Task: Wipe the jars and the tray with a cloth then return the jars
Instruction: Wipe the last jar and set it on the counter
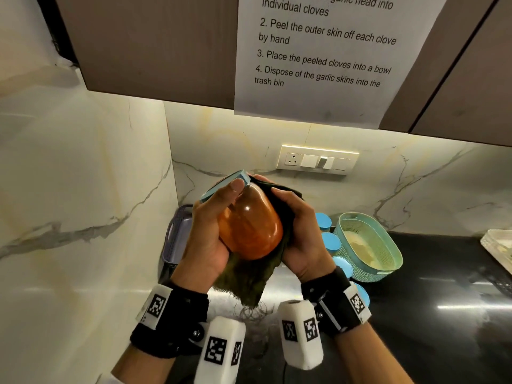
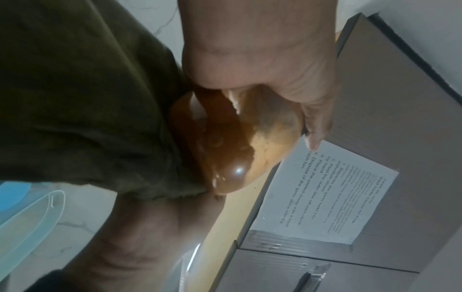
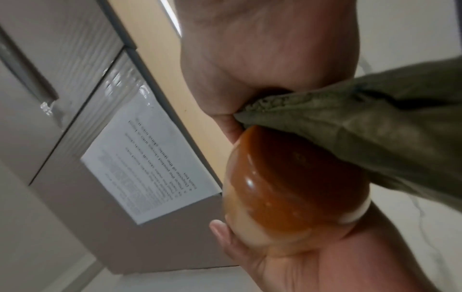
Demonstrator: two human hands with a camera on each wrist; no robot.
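I hold a clear jar (image 1: 250, 227) of orange-brown powder with a light blue lid (image 1: 225, 185), tilted in the air above the counter. My left hand (image 1: 214, 221) grips its left side, thumb near the lid. My right hand (image 1: 297, 231) presses a dark olive cloth (image 1: 249, 281) against the jar's right side. The cloth hangs down below the jar. In the left wrist view the jar (image 2: 240, 150) lies between cloth (image 2: 82, 98) and left hand (image 2: 270, 65). The right wrist view shows the jar (image 3: 295, 183) under the cloth (image 3: 375, 134).
Several blue-lidded jars (image 1: 329, 242) stand on the dark counter beside a teal oval basket (image 1: 388, 245). A purple tray (image 1: 177, 236) sits in the corner behind my hands. A cabinet with a taped paper sheet (image 1: 318, 51) hangs overhead. A white tray edge (image 1: 497, 245) shows at far right.
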